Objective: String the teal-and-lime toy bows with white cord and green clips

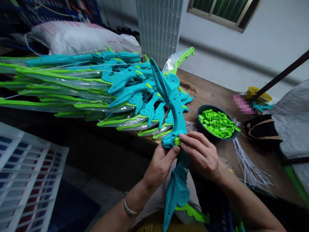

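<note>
A teal plastic bow [178, 111] with green limbs stands upright over the person's lap. My left hand [160, 164] grips its middle from the left, thumb on the short teal tube. A small green piece [177, 141] sits at the bow's centre. My right hand [201, 153] pinches this piece from the right, fingertips against the bow. To the right is a dark bowl [201, 124] holding several small green pieces [217, 124]. Many teal and green bows [130, 85] are piled to the left, beyond the hands.
A white plastic crate [36, 170] is at lower left. White cords [248, 164] hang over the right part of the wooden table [205, 87]. Behind stand a white sack [84, 38] and a yellow container [259, 93]. A black pouch [264, 132] lies right of the bowl.
</note>
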`<state>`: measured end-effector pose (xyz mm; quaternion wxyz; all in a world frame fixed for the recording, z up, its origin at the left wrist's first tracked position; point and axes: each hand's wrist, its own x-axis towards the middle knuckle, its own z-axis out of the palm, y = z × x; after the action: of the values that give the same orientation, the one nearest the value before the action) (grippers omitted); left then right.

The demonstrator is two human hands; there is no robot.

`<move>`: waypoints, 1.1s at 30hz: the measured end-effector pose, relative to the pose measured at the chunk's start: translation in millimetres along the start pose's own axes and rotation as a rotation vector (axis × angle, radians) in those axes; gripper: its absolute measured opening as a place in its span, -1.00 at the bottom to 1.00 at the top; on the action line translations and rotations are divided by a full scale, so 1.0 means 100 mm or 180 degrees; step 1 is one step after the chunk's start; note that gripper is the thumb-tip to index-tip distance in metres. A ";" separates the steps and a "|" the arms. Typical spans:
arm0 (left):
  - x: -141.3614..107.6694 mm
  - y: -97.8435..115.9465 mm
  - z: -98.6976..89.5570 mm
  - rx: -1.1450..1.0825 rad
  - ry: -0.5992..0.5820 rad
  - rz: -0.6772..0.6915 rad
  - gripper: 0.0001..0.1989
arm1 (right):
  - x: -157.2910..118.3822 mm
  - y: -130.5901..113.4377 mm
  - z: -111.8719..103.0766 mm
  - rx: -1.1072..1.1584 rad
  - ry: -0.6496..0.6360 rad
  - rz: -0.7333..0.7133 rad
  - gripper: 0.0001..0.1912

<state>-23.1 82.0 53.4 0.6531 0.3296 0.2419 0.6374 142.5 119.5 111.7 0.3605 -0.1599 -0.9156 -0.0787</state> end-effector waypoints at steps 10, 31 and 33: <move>0.17 0.15 0.06 0.0977 0.0087 0.0328 -0.61 | 0.06 0.06 -0.07 -0.0051 0.0130 0.0020 -0.73; 0.02 0.12 -0.10 0.1389 0.0160 0.0327 -0.72 | 0.00 -0.30 0.09 0.0182 0.0913 0.0924 -0.88; 0.02 0.12 -0.10 0.1391 0.0225 0.0354 -0.70 | 0.00 -0.29 0.08 0.0280 0.0930 0.1087 -0.85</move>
<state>-38.4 84.7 56.3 0.5211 0.4536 0.3785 0.6160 127.4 94.3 105.3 0.5039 -0.2836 -0.8159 0.0011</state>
